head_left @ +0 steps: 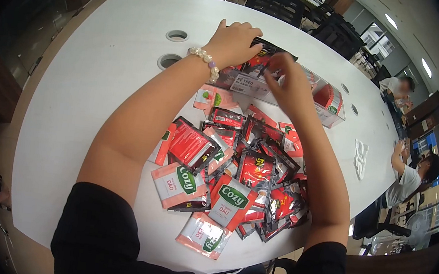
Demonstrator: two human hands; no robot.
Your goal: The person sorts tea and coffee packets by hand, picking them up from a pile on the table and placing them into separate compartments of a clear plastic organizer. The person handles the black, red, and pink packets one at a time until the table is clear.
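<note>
A clear divided box (249,86) with a white label stands across the table beyond a loose heap of sachets. My left hand (234,43), with a pearl bracelet at its wrist, rests over the box's left part, fingers bent over a black-and-red sachet (258,61) standing in it. Just right of that sachet is my right hand (289,83), its thumb and fingers apart; nothing shows between them. Pink Cozy sachets (232,201) and black-and-red sachets (256,170) overlap in the heap between my forearms. More red Cozy sachets (332,99) fill the box's right compartment.
A crumpled white tissue (360,159) lies on the white table (79,95) at the right. Cable holes (177,36) are set in the tabletop. Two other people sit along the far right side. Black chairs (275,2) stand behind the table.
</note>
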